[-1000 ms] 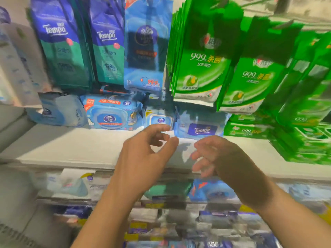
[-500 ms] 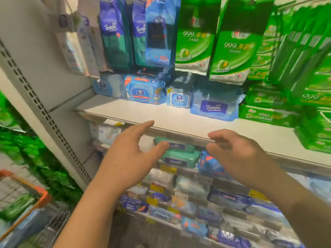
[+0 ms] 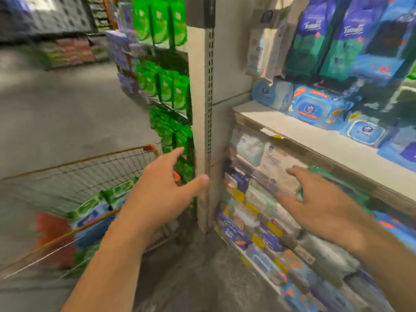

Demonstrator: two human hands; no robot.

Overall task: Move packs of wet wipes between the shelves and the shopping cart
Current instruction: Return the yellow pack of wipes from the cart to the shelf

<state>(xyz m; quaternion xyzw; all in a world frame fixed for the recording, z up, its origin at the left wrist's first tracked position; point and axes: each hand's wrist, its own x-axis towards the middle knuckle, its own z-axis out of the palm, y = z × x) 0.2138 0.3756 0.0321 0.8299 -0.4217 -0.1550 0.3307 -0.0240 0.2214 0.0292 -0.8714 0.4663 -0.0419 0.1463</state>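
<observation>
Judging the wet wipe packs [image 3: 90,218] in the cart [image 3: 94,163] light, soft and slick, I would grip their edges; left hand [image 3: 162,194] and right hand [image 3: 319,206] spread, empty.

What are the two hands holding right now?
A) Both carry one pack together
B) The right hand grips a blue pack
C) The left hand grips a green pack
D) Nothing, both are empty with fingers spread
D: the left hand is open above the shopping cart, and the right hand is spread in front of the lower shelves, neither closed on a pack.
</observation>
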